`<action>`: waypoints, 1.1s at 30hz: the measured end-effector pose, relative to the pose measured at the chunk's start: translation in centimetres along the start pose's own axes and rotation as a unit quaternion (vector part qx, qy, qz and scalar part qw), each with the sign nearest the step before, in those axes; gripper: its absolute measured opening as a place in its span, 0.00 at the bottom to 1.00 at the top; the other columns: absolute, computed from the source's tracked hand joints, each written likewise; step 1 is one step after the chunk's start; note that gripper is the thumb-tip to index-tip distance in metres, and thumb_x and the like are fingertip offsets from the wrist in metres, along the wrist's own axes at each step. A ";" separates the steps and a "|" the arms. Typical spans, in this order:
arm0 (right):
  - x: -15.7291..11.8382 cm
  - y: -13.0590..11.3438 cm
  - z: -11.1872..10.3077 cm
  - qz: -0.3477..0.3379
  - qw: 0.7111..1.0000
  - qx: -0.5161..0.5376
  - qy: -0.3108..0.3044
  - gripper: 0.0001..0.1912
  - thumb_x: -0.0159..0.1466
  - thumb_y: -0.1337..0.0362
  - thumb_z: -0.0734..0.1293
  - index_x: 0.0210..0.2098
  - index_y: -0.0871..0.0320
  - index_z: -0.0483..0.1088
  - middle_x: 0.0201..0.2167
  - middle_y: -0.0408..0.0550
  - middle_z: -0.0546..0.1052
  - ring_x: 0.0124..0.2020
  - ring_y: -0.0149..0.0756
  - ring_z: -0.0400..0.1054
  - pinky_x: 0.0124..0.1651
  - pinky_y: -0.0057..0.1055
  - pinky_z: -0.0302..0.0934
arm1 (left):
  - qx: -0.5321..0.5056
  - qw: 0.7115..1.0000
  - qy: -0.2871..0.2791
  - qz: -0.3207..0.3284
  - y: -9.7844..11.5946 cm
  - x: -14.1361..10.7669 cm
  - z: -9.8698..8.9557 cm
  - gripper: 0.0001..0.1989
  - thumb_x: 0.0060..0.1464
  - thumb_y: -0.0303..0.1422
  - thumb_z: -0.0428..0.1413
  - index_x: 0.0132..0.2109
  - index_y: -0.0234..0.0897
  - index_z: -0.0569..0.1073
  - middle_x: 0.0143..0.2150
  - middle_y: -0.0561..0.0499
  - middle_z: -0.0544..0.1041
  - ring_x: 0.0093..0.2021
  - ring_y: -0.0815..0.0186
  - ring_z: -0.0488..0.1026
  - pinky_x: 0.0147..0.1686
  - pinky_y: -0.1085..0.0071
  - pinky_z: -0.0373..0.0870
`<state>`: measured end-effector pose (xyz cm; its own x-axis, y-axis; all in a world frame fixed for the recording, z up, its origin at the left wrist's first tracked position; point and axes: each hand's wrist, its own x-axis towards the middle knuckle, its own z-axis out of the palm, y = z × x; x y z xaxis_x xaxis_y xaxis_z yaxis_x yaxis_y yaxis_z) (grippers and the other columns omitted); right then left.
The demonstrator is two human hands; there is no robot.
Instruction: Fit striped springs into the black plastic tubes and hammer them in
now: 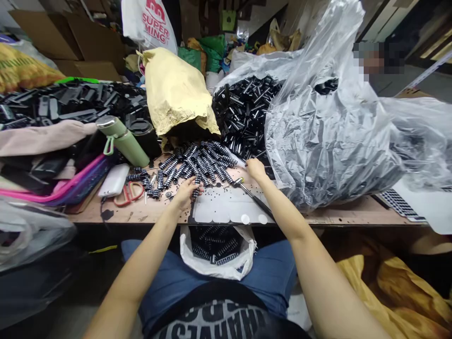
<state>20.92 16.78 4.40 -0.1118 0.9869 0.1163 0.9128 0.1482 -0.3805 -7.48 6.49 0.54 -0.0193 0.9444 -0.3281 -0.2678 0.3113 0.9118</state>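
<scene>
My left hand (188, 192) is closed around a black ribbed piece (197, 186) at the near edge of a pile of similar ribbed pieces (190, 162). Farther right, my right hand (254, 168) is closed at the edge of a heap of smooth black tubes (243, 113); what its fingers grip, if anything, is too small to make out. Between my hands a white sheet (222, 205) lies on the table, dotted with small black bits. A tool with a black handle (259, 202) rests across its right part, beside my right forearm.
Left on the table (356, 212) are red-handled scissors (129, 194), a white device (115, 181) and a green flask (123, 141). A large clear plastic bag (328, 146) bulges at the right. An open white bag (190, 263) of ribbed pieces sits between my legs.
</scene>
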 end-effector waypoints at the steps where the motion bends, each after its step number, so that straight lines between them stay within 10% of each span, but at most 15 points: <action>1: -0.3 -0.5 0.2 -0.008 1.000 0.012 -0.002 0.09 0.64 0.70 0.62 0.37 0.64 0.75 0.39 0.57 0.77 0.44 0.40 0.67 0.49 0.34 0.60 | -0.053 0.998 -0.022 -0.011 0.0 -0.8 0.2 0.24 0.45 0.24 0.57 0.51 0.35 0.66 0.34 0.53 0.73 0.28 0.70 0.73 0.29 0.73 0.70; 4: -4.0 -2.9 2.0 -0.063 0.988 0.140 -0.024 0.09 0.65 0.63 0.64 0.41 0.59 0.74 0.39 0.48 0.78 0.39 0.33 0.71 0.44 0.30 0.65 | -0.141 0.988 -0.063 -0.030 -0.1 -2.5 1.1 0.19 0.42 0.25 0.58 0.45 0.34 0.69 0.32 0.53 0.73 0.25 0.72 0.72 0.24 0.76 0.68; 9: -12.1 -6.5 6.0 -0.107 0.856 0.495 -0.099 0.14 0.57 0.53 0.71 0.32 0.58 0.75 0.31 0.46 0.79 0.32 0.34 0.73 0.39 0.33 0.69 | -0.154 0.985 -0.056 -0.059 -0.6 -3.0 3.2 0.18 0.41 0.34 0.66 0.37 0.31 0.69 0.26 0.54 0.70 0.18 0.77 0.63 0.14 0.81 0.53; 12: -13.5 -7.2 6.3 -0.118 0.896 0.420 -0.082 0.16 0.55 0.54 0.72 0.37 0.58 0.75 0.36 0.50 0.78 0.39 0.40 0.73 0.44 0.38 0.69 | -0.105 0.993 -0.038 -0.043 -0.9 -2.9 3.6 0.18 0.37 0.33 0.67 0.34 0.34 0.68 0.19 0.60 0.64 0.16 0.78 0.58 0.14 0.80 0.49; 17: -12.4 -7.2 5.1 -0.235 0.957 0.155 -0.062 0.54 0.47 0.57 0.76 0.66 0.59 0.50 0.68 0.62 0.52 0.69 0.54 0.44 0.66 0.54 0.47 | 0.107 0.990 -0.038 0.087 -1.9 -2.8 4.1 0.08 0.40 0.27 0.61 0.32 0.31 0.74 0.22 0.55 0.72 0.22 0.72 0.66 0.23 0.77 0.62; 23: -11.6 -5.7 7.6 -0.227 0.972 0.060 -0.008 0.52 0.49 0.56 0.73 0.66 0.65 0.47 0.63 0.66 0.59 0.66 0.55 0.52 0.65 0.51 0.52 | 0.248 0.955 -0.031 0.158 -4.1 -1.2 5.3 0.11 0.47 0.30 0.57 0.38 0.32 0.77 0.35 0.48 0.78 0.37 0.62 0.74 0.39 0.68 0.70; 27: -11.9 -2.3 8.8 -0.179 0.982 0.030 0.057 0.49 0.48 0.47 0.71 0.63 0.64 0.53 0.57 0.66 0.66 0.59 0.59 0.61 0.60 0.52 0.57 | 0.431 0.871 0.044 0.231 -5.8 -3.0 5.0 0.19 0.53 0.35 0.56 0.53 0.37 0.73 0.50 0.41 0.74 0.53 0.53 0.67 0.55 0.57 0.63; 30: -12.6 -0.1 9.1 -0.138 0.989 -0.004 0.060 0.48 0.47 0.42 0.69 0.60 0.63 0.57 0.56 0.66 0.68 0.56 0.62 0.64 0.57 0.52 0.60 | 0.534 0.804 0.070 0.253 -7.1 -4.5 4.3 0.19 0.56 0.34 0.54 0.55 0.39 0.71 0.51 0.39 0.71 0.54 0.51 0.64 0.54 0.52 0.62; 33: -13.3 0.7 9.1 -0.111 0.991 -0.048 0.054 0.48 0.48 0.38 0.66 0.59 0.63 0.59 0.56 0.66 0.68 0.54 0.63 0.66 0.54 0.52 0.61 | 0.519 0.805 0.060 0.283 -7.4 -4.9 3.4 0.18 0.55 0.35 0.56 0.53 0.38 0.73 0.46 0.40 0.74 0.49 0.52 0.68 0.51 0.54 0.66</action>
<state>19.45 4.34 -5.76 -0.2766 0.9172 0.2866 0.9042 0.3494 -0.2455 -2.16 -0.10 -3.80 0.0355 0.9685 0.2465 0.7632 -0.1854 0.6189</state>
